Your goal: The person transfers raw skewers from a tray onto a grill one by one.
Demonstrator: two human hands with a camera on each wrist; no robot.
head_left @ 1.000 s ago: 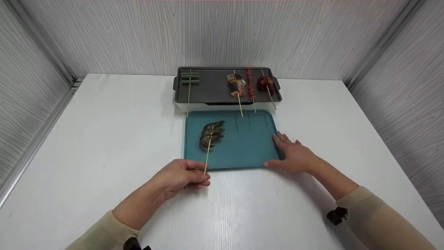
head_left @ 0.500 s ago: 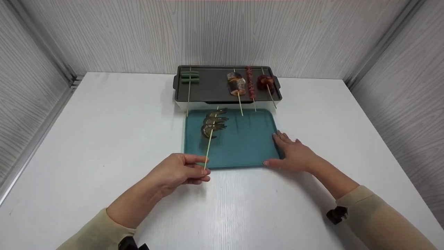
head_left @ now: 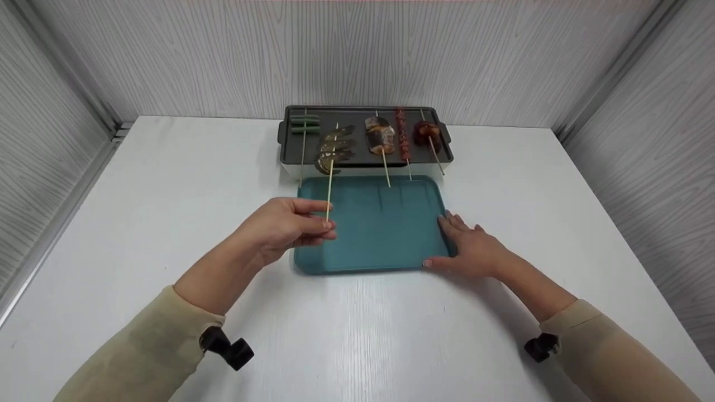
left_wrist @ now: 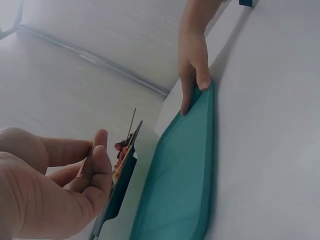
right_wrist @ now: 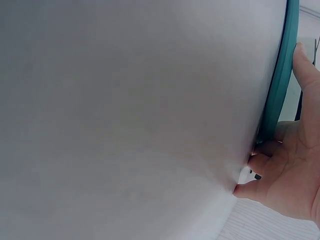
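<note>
My left hand (head_left: 287, 229) pinches the lower stick of a shrimp skewer (head_left: 335, 146) between thumb and fingers. The shrimp are over the near side of a dark griddle (head_left: 357, 117), between the green vegetable skewer (head_left: 305, 124) and the fish skewer (head_left: 380, 137); whether they touch the plate I cannot tell. In the left wrist view that hand (left_wrist: 55, 185) hides most of the stick. My right hand (head_left: 472, 248) touches the near right corner of a teal tray (head_left: 385, 240), thumb at its front edge and extended fingers along its right side.
Farther right on the griddle lie a thin red skewer (head_left: 403, 137) and a skewer with dark red glazed pieces (head_left: 427, 134). Several sticks overhang the griddle's front edge above the tray. A white table (head_left: 195, 184) surrounds both, with grey panels behind and beside it.
My left hand has lifted the shrimp skewer from over the tray and carried it forward to the griddle. The right hand has stayed at the tray's corner.
</note>
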